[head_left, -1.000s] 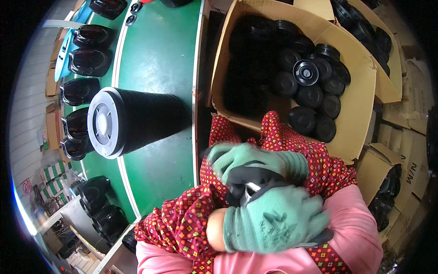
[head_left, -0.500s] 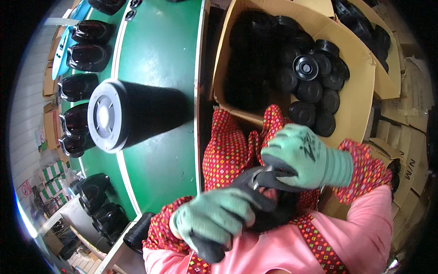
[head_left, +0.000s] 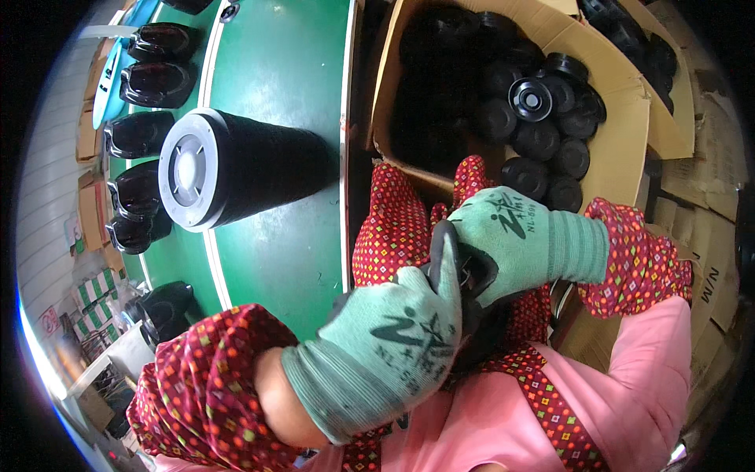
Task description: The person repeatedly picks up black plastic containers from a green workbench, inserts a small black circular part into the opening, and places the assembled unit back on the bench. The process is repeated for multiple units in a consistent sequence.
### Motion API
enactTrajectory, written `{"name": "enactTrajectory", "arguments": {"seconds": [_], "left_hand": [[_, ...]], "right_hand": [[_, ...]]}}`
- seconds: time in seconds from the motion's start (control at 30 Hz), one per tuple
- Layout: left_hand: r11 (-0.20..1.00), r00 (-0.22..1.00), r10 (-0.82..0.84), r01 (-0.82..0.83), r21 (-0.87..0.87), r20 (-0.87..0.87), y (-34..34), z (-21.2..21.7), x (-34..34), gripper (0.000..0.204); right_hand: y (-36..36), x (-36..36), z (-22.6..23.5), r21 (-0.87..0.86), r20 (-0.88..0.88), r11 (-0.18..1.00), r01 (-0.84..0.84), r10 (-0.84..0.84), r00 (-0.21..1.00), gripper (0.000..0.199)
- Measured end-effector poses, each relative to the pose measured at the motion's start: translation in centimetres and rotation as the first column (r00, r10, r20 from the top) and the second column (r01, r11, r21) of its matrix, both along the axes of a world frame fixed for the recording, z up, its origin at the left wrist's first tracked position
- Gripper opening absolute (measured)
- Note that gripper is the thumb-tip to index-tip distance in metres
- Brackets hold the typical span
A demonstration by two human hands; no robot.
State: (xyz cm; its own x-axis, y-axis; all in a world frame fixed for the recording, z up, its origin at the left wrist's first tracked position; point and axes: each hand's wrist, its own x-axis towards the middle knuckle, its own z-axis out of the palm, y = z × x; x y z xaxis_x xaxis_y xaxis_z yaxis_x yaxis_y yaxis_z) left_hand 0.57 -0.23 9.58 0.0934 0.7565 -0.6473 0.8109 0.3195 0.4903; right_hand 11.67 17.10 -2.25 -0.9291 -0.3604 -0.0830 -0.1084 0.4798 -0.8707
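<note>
My left hand [head_left: 393,338], in a green glove with a black palm, lies over a dark part above my lap. Its back is turned up, one finger points forward, and the other fingers curl out of sight. My right hand [head_left: 507,240], gloved alike, meets it from the right with fingers bent around the same black part [head_left: 478,334]. The gloves cover most of that part, and its kind cannot be made out. Just beyond my hands stands a cardboard box [head_left: 617,138] of round black parts [head_left: 536,138], one with a shiny ringed face [head_left: 530,100].
To the left runs a green table [head_left: 275,86] with a pale edge strip. On it sits a tall black cylinder [head_left: 275,165] with a grey end cap [head_left: 189,171]. Glossy black housings [head_left: 160,84] line its far side. Another box of black parts [head_left: 645,59] is at the upper right.
My left hand has moved forward and rolled so its back faces up, with a finger now stretched forward. My right hand has shifted slightly. A shiny metallic bit between the gloves no longer shows clearly.
</note>
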Motion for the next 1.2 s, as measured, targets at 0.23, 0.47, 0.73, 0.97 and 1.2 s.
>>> {"name": "enactTrajectory", "arguments": {"seconds": [0.23, 0.47, 0.73, 0.97, 1.2], "left_hand": [[0.959, 0.961, -0.093, 0.016, 0.283, 0.261, -0.8, -4.5, -4.5, 0.078], [0.827, 0.933, -0.234, 0.042, 0.560, 0.275, 0.2, -8.7, -6.5, 0.063], [0.994, 1.000, -0.030, 0.031, 0.104, -0.009, 0.3, -3.5, -3.6, 0.034], [0.959, 0.977, -0.092, 0.035, 0.282, 0.191, 0.5, -8.1, -5.6, 0.036], [0.773, 0.931, -0.217, -0.018, 0.634, 0.292, 1.6, -15.4, -5.8, 0.042]], "right_hand": [[-0.7, 1.7, 3.9, 0.193, 0.212, 0.967, 0.165, -0.205, 0.955, 0.066], [-0.5, 2.2, 7.4, 0.377, 0.368, 0.921, 0.099, -0.247, 0.896, 0.060], [-0.5, 2.8, 7.2, 0.374, 0.278, 0.925, 0.068, -0.182, 0.943, 0.061], [-1.9, 1.8, 8.8, 0.428, 0.439, 0.900, 0.085, -0.289, 0.851, 0.059], [-3.5, 2.2, 9.7, 0.590, 0.428, 0.807, 0.010, -0.323, 0.844, 0.070]]}}
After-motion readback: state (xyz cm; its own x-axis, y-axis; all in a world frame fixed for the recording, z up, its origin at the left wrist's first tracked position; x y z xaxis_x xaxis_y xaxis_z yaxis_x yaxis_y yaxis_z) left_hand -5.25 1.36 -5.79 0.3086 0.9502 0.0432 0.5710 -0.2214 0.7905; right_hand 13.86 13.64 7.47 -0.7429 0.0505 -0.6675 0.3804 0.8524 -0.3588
